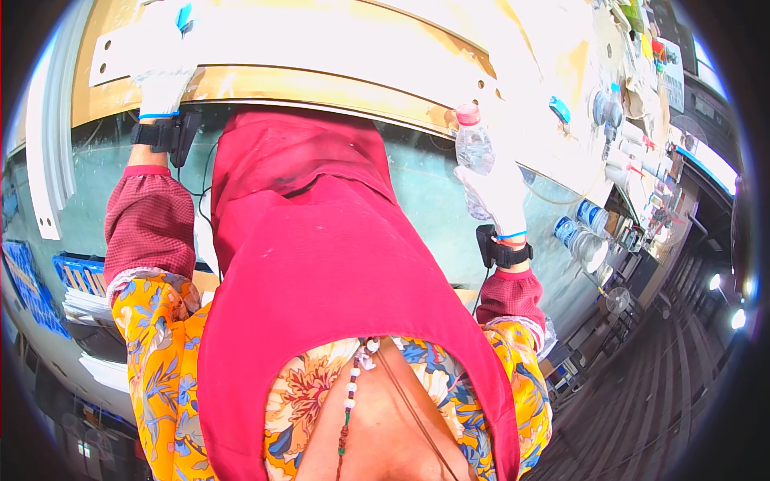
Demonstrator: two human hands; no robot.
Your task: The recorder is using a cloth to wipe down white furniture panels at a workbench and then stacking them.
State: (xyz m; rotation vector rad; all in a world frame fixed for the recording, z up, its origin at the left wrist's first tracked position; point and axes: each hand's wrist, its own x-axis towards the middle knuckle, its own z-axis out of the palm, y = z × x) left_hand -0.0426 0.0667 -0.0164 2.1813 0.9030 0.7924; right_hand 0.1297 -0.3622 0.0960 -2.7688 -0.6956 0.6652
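Observation:
My right hand, in a white glove, is wrapped round a clear plastic bottle with a pink-red cap. The bottle is upright in the picture, its cap close to the front edge of the bench. My left hand, also gloved in white, rests at the left end of a long white strip with holes near its ends. A small blue thing shows by its fingers; glare washes out those fingers and their grip. The strip lies over a tan board.
To the right on the bench are a blue object and a clear bottle with a blue cap. Large water bottles stand below. White strips lean at the left, above blue crates. A cable hangs by my left arm.

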